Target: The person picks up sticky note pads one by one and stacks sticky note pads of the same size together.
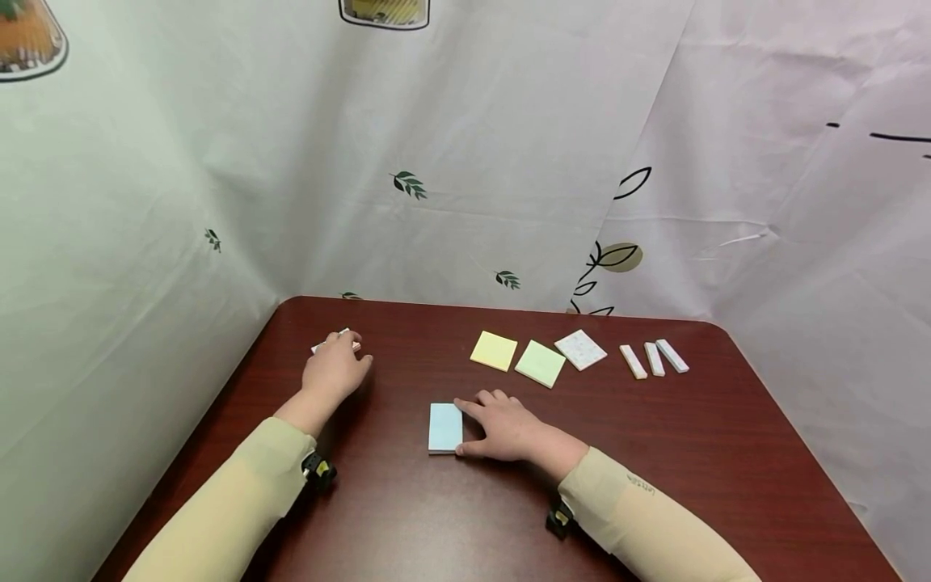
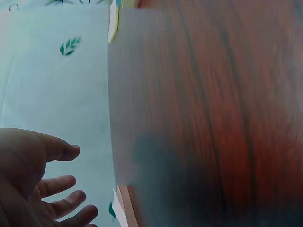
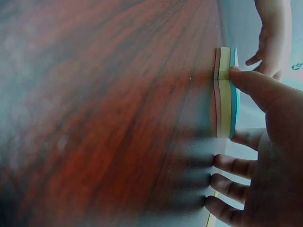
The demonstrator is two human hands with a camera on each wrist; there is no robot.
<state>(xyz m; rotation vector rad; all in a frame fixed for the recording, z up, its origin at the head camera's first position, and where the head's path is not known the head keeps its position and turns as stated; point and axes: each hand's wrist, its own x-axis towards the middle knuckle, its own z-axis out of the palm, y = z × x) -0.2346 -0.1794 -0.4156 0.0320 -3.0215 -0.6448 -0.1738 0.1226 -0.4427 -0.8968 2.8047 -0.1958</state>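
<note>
The head view looks forward and down over a dark red-brown wood-grain table (image 1: 407,525) toward white leaf-printed cloth (image 1: 465,121). Both wrist views sit low, close and turned sideways: the left beside the person's left hand (image 1: 333,372), the right beside the right hand (image 1: 507,430). Head and right wrist share both hands and a blue-topped rectangular paper stack (image 1: 444,427).

The head view is bright and evenly lit, the curtain (image 1: 473,145) tinted greenish at nine o'clock and pinkish at two. A pale sheen lies on the desk (image 1: 407,517) near six. Both wrist views are dimmer, bluish and hazy: the left has a blurred dark shadow near six, the right milky glare at ten and soft shadows beneath the right grip (image 3: 284,132) around five.
</note>
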